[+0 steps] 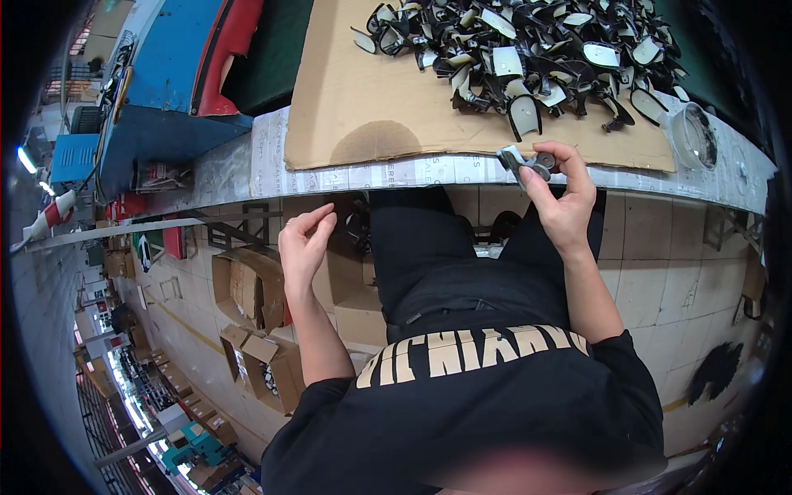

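Observation:
My right hand [568, 198] is closed at the front edge of the bench, pinching a small dark-grey part with round, wheel-like ends [538, 167] between thumb and fingers. A pale, shiny piece shows at the part's left end. To the left and lower, off the bench edge, my left hand [304, 246] has its thumb and forefinger pressed together. Whatever it may hold is hidden or too small to name. Beyond my right hand lies a heap of black curved pieces with white faces [549, 62], spread on a cardboard sheet [330, 99].
A clear round tub [695, 139] stands on the bench's right side. A blue metal housing [161, 58] and red cover [216, 70] rise at the left. Open cardboard boxes [252, 285] stand on the tiled floor below, left of my legs. The bench edge [371, 175] runs across in front of me.

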Tool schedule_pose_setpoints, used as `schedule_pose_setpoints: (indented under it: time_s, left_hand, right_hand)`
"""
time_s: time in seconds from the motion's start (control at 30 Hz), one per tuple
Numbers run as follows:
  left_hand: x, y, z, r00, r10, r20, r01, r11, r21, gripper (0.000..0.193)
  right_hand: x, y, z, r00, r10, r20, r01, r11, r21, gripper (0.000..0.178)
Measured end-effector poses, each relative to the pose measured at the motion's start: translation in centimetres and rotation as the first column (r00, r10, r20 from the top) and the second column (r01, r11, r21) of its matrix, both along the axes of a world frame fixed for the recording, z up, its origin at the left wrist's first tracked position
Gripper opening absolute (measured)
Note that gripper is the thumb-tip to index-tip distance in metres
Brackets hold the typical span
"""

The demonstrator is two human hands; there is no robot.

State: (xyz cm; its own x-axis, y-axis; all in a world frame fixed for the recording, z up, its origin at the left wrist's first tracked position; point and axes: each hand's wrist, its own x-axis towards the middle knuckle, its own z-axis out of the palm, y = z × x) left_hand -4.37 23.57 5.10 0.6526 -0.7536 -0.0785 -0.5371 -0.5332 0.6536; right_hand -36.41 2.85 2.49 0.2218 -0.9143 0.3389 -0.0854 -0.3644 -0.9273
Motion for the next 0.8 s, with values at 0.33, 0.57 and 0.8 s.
schedule_pose_setpoints:
  time_s: [0.33,0.57,0.8]
  left_hand:
    - [-5.6,-14.4,-2.0,0.879,-0.375,-0.294,0.213,0.861,-0.463,0.033]
    - [-8.2,-22.1,-6.3,0.890,-0.289,-0.351,0.091,0.870,-0.485,0.019]
    - [-6.5,-17.2,-4.3,0.463,-0.311,-0.830,-0.324,0.813,-0.485,0.011]
  right_hand:
    - [-1.2,-2.3,-3.4,0.912,0.127,0.391,-0.289,0.874,0.390,0.026]
    - [-1.2,-2.5,-3.4,0.910,0.144,0.388,-0.314,0.852,0.420,0.026]
    - [-1.4,-2.5,-3.0,0.898,0.174,0.404,-0.354,0.832,0.427,0.026]
